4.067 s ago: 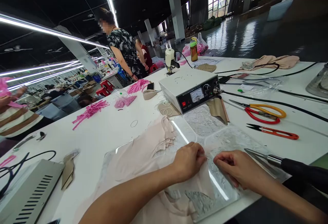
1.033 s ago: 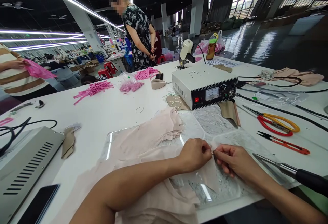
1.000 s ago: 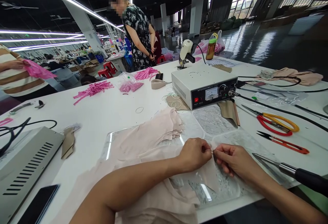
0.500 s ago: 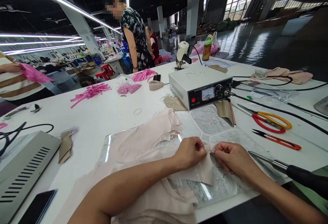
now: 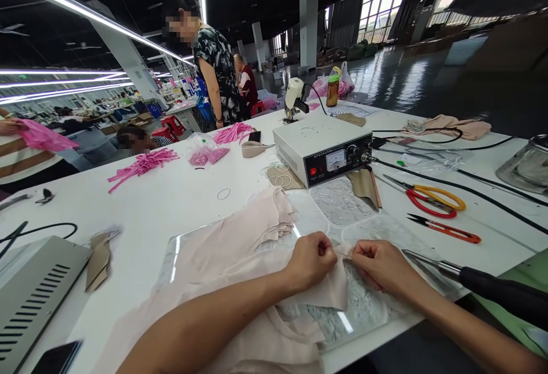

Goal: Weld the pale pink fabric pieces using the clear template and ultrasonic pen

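Observation:
Pale pink fabric (image 5: 336, 291) hangs between my two hands above a clear glass-like plate (image 5: 363, 311). My left hand (image 5: 311, 260) pinches the fabric near its upper edge, fingers curled. Close beside it on the right, my right hand (image 5: 379, 262) is closed on the fabric's corner, fingertips pressed together. A layered stack of the same pale pink fabric (image 5: 240, 231) lies on the plate behind my left forearm, and more folds spread beneath that arm. The black-handled tool (image 5: 492, 291) with a metal tip rests to the right of my right hand.
A white control box (image 5: 325, 145) stands behind the plate. Yellow-and-red scissors (image 5: 432, 197) and orange snips (image 5: 445, 228) lie at the right. A grey vented box (image 5: 38, 300) and a phone (image 5: 57, 357) are at the left. A person (image 5: 218, 71) stands across the table (image 5: 141, 208).
The whole view has shifted, with table items appearing further left. A glass jar shows more at the right edge, and a person's head shows more behind the table. Both hands still pinch the fabric.

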The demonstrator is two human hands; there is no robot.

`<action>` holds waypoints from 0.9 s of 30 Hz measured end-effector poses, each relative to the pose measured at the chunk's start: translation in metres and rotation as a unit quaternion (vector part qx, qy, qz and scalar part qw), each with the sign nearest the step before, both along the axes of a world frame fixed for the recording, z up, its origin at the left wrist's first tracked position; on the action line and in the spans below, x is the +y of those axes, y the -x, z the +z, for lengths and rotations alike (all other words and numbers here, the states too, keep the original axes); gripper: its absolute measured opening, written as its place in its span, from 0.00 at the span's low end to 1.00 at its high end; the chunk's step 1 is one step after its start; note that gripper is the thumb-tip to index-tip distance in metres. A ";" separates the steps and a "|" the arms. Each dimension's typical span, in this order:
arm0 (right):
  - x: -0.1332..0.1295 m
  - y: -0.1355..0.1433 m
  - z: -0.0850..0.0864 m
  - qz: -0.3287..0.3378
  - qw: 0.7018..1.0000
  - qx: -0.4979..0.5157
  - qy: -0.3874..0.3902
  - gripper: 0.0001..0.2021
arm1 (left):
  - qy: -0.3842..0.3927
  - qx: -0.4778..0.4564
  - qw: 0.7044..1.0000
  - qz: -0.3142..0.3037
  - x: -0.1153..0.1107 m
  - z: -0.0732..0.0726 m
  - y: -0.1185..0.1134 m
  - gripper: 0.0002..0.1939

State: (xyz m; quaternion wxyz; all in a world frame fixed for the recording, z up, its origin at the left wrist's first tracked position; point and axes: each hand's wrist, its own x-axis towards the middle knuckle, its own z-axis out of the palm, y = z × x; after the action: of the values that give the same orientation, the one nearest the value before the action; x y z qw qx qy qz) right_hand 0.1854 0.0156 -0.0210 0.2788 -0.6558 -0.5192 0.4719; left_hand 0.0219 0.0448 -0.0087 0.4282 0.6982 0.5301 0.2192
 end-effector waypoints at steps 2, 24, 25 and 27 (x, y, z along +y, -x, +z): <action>0.001 0.001 0.000 0.000 1.000 -0.007 0.002 0.10 | -0.001 -0.002 1.000 0.004 0.000 0.000 0.000 0.03; 0.006 -0.033 -0.016 0.084 0.881 -0.322 -0.337 0.12 | -0.241 0.088 0.932 -0.256 -0.004 -0.005 0.021 0.16; 0.006 -0.034 -0.019 0.067 0.878 -0.330 -0.339 0.12 | -0.264 0.106 0.920 -0.269 -0.003 -0.004 0.022 0.15; 0.004 -0.038 -0.022 0.051 0.871 -0.329 -0.360 0.13 | -0.317 0.152 0.888 -0.298 -0.001 -0.003 0.023 0.15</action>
State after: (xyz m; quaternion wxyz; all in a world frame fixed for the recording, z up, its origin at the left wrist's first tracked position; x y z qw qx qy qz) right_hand 0.2230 0.0194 -0.0431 0.2842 -0.6003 -0.7472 0.0225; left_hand -0.0015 0.0442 -0.0116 0.1435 0.9466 0.2582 0.1292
